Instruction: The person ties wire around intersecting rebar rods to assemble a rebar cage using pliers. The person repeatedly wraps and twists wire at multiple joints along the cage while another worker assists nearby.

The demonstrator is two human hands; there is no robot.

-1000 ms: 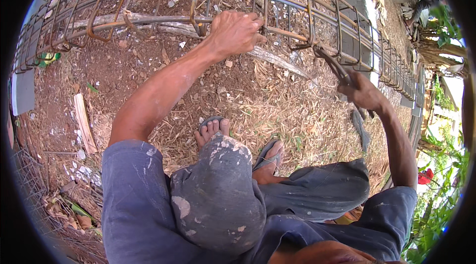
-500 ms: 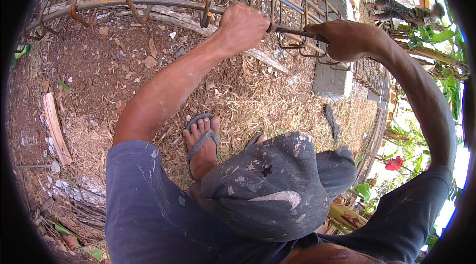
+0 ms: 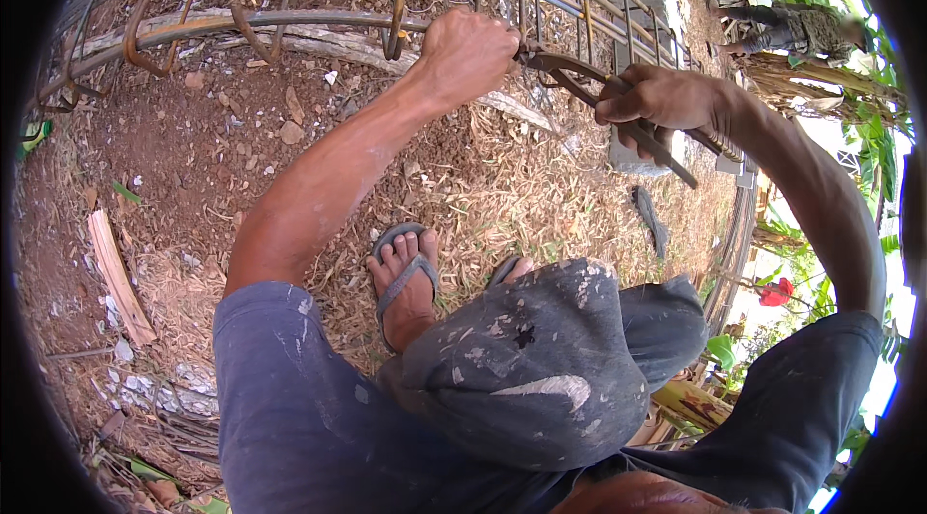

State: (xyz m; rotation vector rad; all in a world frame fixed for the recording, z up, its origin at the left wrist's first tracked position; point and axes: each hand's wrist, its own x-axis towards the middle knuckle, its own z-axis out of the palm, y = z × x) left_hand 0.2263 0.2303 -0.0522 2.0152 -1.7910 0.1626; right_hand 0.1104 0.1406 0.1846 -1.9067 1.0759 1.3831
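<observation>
A long cage of rusty steel rebar [image 3: 319,24] lies across the top of the view on bare earth. My left hand [image 3: 465,53] is closed around one of its long bars where a stirrup crosses. My right hand [image 3: 659,99] grips the handles of dark pincers [image 3: 579,75]. The jaws of the pincers reach left to the bar, right beside my left fist. My knee in paint-stained grey trousers and a foot in a sandal [image 3: 406,277] are below.
A grey concrete block [image 3: 632,152] stands under the cage at right. Stones, wood chips and dry grass cover the ground. A wood offcut [image 3: 118,277] lies at left. Another person [image 3: 787,27] crouches at the far top right. Green plants and a red flower [image 3: 774,294] edge the right side.
My right hand has brought the pincers from the cage's right part up and left to the bar by my left fist. My left hand has kept its grip. The view has shifted right.
</observation>
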